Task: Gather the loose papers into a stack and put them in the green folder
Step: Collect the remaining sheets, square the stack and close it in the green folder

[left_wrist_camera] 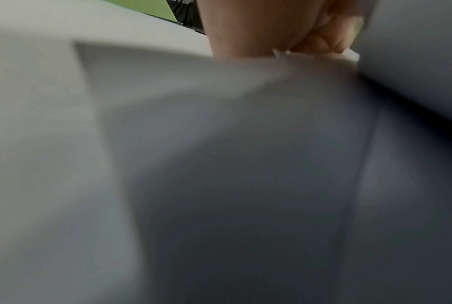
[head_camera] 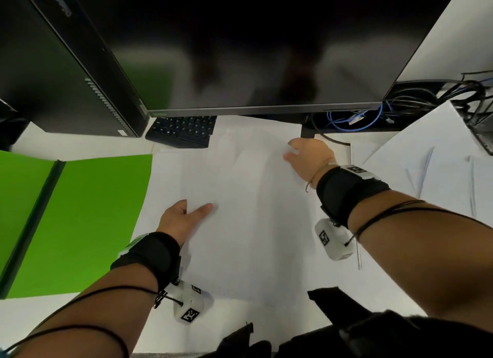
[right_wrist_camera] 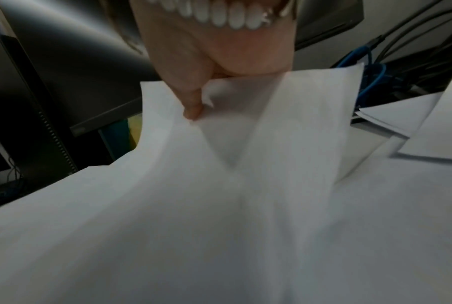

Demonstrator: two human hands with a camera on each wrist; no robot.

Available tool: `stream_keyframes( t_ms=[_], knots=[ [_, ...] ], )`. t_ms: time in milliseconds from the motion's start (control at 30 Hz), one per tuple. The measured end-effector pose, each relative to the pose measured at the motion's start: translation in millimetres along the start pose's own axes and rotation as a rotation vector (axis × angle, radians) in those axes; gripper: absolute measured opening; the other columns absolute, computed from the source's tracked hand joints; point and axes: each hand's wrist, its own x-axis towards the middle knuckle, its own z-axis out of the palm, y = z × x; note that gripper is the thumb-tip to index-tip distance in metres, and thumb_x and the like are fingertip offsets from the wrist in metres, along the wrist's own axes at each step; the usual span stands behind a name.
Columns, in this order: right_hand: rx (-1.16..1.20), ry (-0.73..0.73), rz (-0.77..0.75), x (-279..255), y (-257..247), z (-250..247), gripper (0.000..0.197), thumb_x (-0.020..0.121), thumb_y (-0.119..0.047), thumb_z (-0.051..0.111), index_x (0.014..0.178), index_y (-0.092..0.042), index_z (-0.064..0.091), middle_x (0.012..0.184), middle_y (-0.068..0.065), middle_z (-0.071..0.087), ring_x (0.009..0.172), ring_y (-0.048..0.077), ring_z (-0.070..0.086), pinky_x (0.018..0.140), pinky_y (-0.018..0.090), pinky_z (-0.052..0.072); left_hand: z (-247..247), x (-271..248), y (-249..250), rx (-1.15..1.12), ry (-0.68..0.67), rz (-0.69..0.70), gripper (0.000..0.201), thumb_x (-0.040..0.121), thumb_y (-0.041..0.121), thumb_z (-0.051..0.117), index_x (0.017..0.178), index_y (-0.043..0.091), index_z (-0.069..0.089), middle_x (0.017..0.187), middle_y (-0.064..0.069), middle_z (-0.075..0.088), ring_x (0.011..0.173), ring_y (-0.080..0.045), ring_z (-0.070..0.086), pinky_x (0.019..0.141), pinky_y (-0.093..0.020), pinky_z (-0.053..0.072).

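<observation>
A spread of white papers [head_camera: 240,197] lies across the middle of the desk, sheets overlapping unevenly. My left hand [head_camera: 186,216] grips their left edge, thumb on top and fingers underneath; in the left wrist view that hand [left_wrist_camera: 276,30] is close against blurred paper [left_wrist_camera: 219,144]. My right hand [head_camera: 306,155] pinches the far right corner, and the right wrist view shows the thumb [right_wrist_camera: 191,102] pressed onto a lifted sheet [right_wrist_camera: 245,154]. The green folder [head_camera: 80,219] lies open and flat at the left, its dark spine [head_camera: 34,219] running diagonally.
A dark monitor [head_camera: 253,50] overhangs the back of the desk, with a black keyboard [head_camera: 184,131] beneath it and a black computer tower [head_camera: 66,72] at the left. Blue and black cables [head_camera: 373,117] tangle at the back right. More white sheets [head_camera: 440,171] lie at the right.
</observation>
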Motion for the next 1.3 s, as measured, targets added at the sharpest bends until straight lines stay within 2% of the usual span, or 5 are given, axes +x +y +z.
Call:
stream_keyframes(
  t_ms=[167, 433, 833, 1033, 1300],
  knots=[
    [0.030, 0.201, 0.017, -4, 19, 0, 0.053, 0.086, -0.024, 0.056, 0.136, -0.028, 0.039, 0.140, 0.003, 0.041, 0.127, 0.030, 0.038, 0.102, 0.046, 0.035, -3, 7, -8, 0.015, -0.023, -0.038, 0.032, 0.066, 0.013, 0.082, 0.094, 0.013, 0.068, 0.096, -0.008, 0.073, 0.092, -0.028, 0.068, 0.091, -0.043, 0.053],
    [-0.557, -0.218, 0.176, -22, 120, -30, 0.066, 0.076, -0.005, 0.046, 0.129, -0.043, 0.041, 0.136, -0.006, 0.043, 0.125, 0.025, 0.036, 0.101, 0.045, 0.031, -1, 6, -5, 0.010, -0.003, -0.022, 0.027, 0.069, 0.009, 0.080, 0.092, 0.011, 0.067, 0.097, -0.011, 0.072, 0.092, -0.029, 0.068, 0.091, -0.041, 0.052],
    [-0.834, -0.242, 0.060, -19, 123, -42, 0.068, 0.063, -0.037, 0.077, 0.121, -0.050, 0.043, 0.140, -0.009, 0.037, 0.129, 0.024, 0.031, 0.098, 0.045, 0.031, 1, -1, 0, 0.011, 0.005, 0.007, 0.030, 0.072, 0.008, 0.077, 0.100, 0.008, 0.065, 0.098, -0.009, 0.070, 0.087, -0.025, 0.065, 0.081, -0.028, 0.048],
    [-0.891, -0.294, 0.056, -15, 118, -54, 0.072, 0.060, -0.047, 0.079, 0.123, -0.043, 0.044, 0.117, -0.009, 0.054, 0.114, 0.021, 0.040, 0.092, 0.042, 0.031, 2, -3, 0, -0.006, 0.018, 0.007, 0.026, 0.072, 0.009, 0.078, 0.094, 0.013, 0.066, 0.097, -0.009, 0.071, 0.087, -0.025, 0.066, 0.081, -0.029, 0.049],
    [-1.033, -0.365, -0.021, -15, 112, -57, 0.060, 0.065, -0.054, 0.072, 0.120, -0.046, 0.050, 0.122, -0.012, 0.048, 0.113, 0.020, 0.037, 0.096, 0.040, 0.030, 1, -1, -2, -0.019, 0.014, 0.005, 0.022, 0.071, 0.007, 0.078, 0.086, 0.015, 0.066, 0.097, -0.010, 0.071, 0.093, -0.030, 0.067, 0.090, -0.038, 0.052]
  ],
)
